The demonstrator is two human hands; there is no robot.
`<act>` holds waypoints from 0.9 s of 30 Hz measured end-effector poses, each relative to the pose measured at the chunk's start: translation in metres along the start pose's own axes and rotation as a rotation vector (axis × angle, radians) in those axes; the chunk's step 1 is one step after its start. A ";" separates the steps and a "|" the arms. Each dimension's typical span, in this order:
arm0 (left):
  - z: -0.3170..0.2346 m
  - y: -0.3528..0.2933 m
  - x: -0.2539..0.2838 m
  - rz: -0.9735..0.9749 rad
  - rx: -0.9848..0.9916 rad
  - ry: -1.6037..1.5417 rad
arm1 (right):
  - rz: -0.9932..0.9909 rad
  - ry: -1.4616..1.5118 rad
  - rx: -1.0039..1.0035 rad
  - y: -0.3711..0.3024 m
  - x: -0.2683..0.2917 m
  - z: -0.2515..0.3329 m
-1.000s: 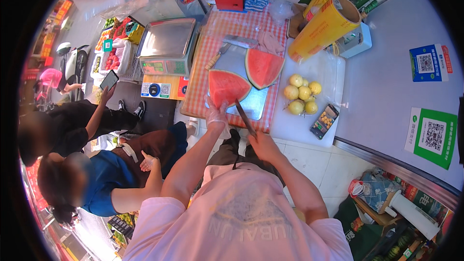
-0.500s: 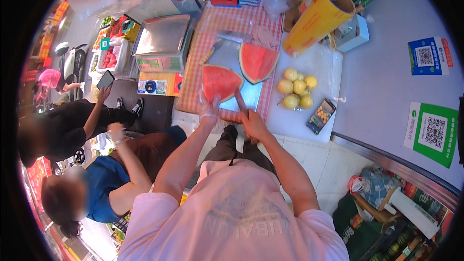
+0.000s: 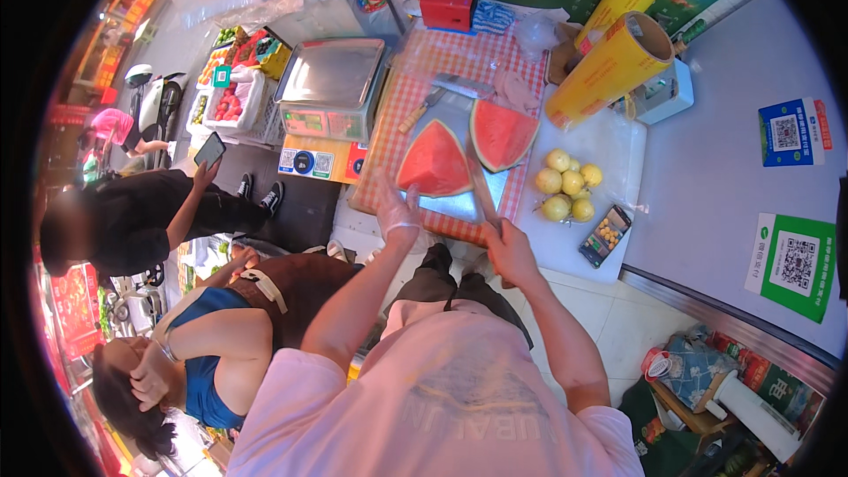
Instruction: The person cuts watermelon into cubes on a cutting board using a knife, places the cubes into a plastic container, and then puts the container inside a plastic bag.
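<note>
So nearest in is the pale pink shirt point(image 3: 433, 371), two bare forearms reaching up from it to the checked tabletop point(image 3: 371, 185). Right hand point(image 3: 508, 252) is bare and wrapped tight round the knife point(image 3: 484, 199), fingers curled in, pretty much no gap. The knife's handle end sits in that fist over the near edge, and the blade points away, up between two chunks of watermelon.

Left hand point(image 3: 399, 210) has a clear plastic glove on. Thumb and fingers look a bit apart, nothing gripped between them, and it's right at the lower left corner of the left wedge point(image 3: 437, 162). Can't tell if the fingertips actually touch the fruit or are just beside it.

That wedge is red side up with a thin pale rind edge, lying on a shiny metal board point(image 3: 459, 206). The right wedge point(image 3: 505, 135) is a little further off, on the other side of the blade, also red side up. Over to the right there's a phone point(image 3: 606, 236), with a bunch of yellow fruit point(image 3: 565, 181) near it.

Further back, a cleaver point(image 3: 464, 86) lies behind the wedges, with a pink cloth point(image 3: 515, 90) by it. Left of those is a scale point(image 3: 329, 79). At the far end: fat yellow rolls point(image 3: 609, 71) leaning on the right, and a small red machine point(image 3: 449, 9).
</note>
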State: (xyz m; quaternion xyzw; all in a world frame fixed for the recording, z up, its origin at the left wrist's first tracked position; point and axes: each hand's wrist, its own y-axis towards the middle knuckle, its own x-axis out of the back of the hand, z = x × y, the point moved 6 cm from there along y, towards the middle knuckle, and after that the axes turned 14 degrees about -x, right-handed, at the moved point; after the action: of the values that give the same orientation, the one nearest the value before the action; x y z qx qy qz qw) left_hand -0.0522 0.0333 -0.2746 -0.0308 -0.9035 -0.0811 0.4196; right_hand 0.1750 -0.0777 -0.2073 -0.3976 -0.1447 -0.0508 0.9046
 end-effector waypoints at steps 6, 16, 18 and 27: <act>-0.013 -0.005 -0.003 0.190 0.032 -0.160 | -0.149 -0.139 0.194 0.015 -0.046 0.046; 0.001 -0.009 -0.025 0.225 0.052 -0.152 | -0.136 -0.278 0.167 0.067 -0.101 0.023; 0.005 -0.009 -0.021 0.207 0.053 -0.114 | -0.100 -0.295 0.189 0.064 -0.113 0.014; 0.011 -0.018 -0.021 0.045 -0.052 -0.109 | -0.020 -0.347 0.119 -0.045 -0.017 -0.001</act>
State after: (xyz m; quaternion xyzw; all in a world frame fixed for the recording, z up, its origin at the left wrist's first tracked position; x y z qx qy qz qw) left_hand -0.0489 0.0178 -0.3000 -0.0665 -0.9218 -0.0933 0.3705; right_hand 0.1497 -0.1089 -0.1813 -0.3448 -0.3055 0.0181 0.8874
